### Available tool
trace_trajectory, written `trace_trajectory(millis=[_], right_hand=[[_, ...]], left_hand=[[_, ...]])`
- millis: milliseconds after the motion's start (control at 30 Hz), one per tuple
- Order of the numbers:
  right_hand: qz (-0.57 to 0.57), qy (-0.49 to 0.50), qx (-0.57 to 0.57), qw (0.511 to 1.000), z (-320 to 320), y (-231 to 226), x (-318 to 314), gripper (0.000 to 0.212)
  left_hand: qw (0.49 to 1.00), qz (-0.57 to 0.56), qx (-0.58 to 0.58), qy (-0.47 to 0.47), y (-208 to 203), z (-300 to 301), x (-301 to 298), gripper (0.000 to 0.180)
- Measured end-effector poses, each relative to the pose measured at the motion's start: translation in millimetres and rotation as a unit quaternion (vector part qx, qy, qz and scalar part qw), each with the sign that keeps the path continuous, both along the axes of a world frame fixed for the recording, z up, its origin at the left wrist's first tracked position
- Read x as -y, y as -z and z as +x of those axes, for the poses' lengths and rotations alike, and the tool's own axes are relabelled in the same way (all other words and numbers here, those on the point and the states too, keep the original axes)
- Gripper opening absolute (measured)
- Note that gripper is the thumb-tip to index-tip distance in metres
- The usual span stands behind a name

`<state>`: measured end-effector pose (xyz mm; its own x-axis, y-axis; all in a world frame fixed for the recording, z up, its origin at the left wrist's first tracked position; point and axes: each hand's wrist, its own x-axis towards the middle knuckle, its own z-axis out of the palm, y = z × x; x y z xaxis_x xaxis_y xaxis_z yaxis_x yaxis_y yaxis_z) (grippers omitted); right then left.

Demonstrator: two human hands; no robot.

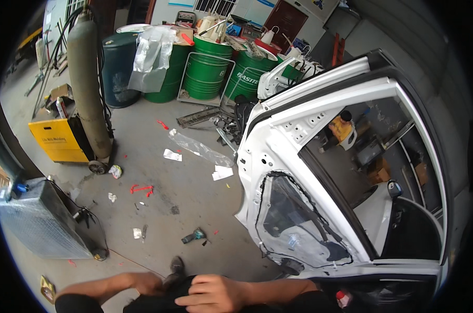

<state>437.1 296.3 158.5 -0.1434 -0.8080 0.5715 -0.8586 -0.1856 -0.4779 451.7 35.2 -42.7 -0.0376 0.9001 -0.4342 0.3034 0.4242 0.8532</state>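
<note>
Both my hands are held close together in front of my dark clothing at the lower edge. My left hand (149,284) is curled, its fingertips mostly turned out of sight. To its right, my right hand (213,293) shows its back and bent fingers, which point left. Whatever lies in either hand, if anything, is hidden. Beside my right forearm stands an open white car door (252,206), its inner panel bare, with a clear sheet (294,237) over the opening. A teal-and-black power tool (194,236) lies on the floor ahead of my hands.
Red scraps (141,189), white papers (172,155) and clear plastic film (202,148) litter the floor. At left are a film-wrapped box (38,221), a yellow welding machine (59,142) and a tall gas cylinder (85,78). Green drums (208,70) line the back. A person (342,129) sits beyond the door's window frame.
</note>
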Motion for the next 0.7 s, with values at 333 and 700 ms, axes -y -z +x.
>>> trace_trajectory(millis=[333,700], right_hand=[[0.088,-0.211,0.245,0.942,-17.3,162.1,120.4,0.028],[0.154,0.059,0.582,0.796,-31.6,210.1,-54.1,0.038]], left_hand=[[0.945,-0.206,-0.105,-0.233,39.3,66.6,104.4,0.026],[0.859,0.116,-0.250,-0.431,-76.9,-140.0,-109.2,0.029]])
